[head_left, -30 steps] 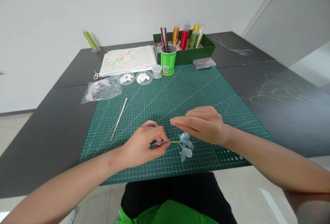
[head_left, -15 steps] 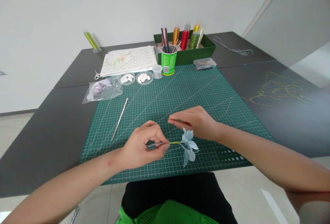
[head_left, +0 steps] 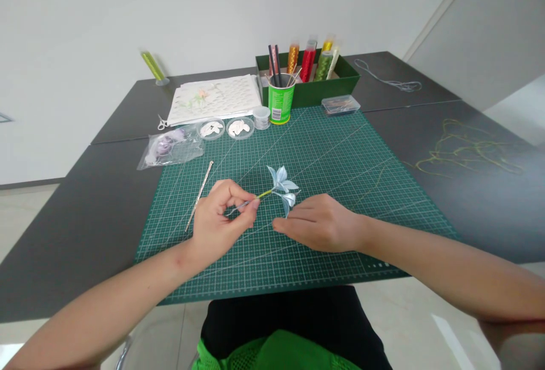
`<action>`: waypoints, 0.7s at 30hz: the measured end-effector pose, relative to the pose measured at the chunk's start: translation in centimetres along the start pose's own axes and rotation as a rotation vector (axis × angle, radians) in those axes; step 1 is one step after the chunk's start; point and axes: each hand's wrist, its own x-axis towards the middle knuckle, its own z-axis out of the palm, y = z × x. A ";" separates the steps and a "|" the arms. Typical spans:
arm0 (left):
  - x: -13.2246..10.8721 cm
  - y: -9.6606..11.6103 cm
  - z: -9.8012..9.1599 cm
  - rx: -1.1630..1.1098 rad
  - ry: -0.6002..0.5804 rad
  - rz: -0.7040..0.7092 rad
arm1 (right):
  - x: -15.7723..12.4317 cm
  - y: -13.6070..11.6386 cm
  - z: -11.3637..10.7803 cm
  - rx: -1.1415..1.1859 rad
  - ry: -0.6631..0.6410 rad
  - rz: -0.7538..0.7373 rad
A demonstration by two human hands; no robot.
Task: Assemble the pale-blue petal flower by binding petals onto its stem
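My left hand pinches the thin stem of a pale blue artificial flower between thumb and fingertips. Yellow-green wrapping covers the stem just below the petals, and bare wires stick out behind the fingers. To the right, close to the lower petals, my right hand is closed with its fingers pressed together. Whatever is between those fingertips is hidden or too fine to see. A fine yellow-green thread runs over the green cutting mat towards the right hand and fades from sight.
Silver tweezers lie left of my hands. Behind are a plastic bag, dishes of white petals, a green can, a green box of thread spools and a clear case. Loose thread tangles at right.
The flower has swung up and away from me, its head tilting upward, as my left hand shifted left. My right hand came down from above the flower to its lower right side.
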 end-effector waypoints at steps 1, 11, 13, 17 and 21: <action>0.1 0.1 0.0 0.018 -0.005 0.003 | 0.0 -0.1 -0.2 -0.016 0.007 -0.021; 0.8 0.2 0.4 0.156 -0.106 0.076 | 0.5 -0.8 -1.6 -0.160 0.065 -0.147; 0.8 0.0 0.5 0.198 -0.154 0.130 | 0.5 -0.8 -1.6 -0.173 0.087 -0.148; 0.7 -0.4 0.5 0.228 -0.283 0.223 | 0.6 -0.6 -2.0 -0.209 0.127 -0.154; 0.2 -0.4 0.7 0.159 -0.448 0.295 | 0.5 -0.1 -2.5 -0.221 0.155 -0.115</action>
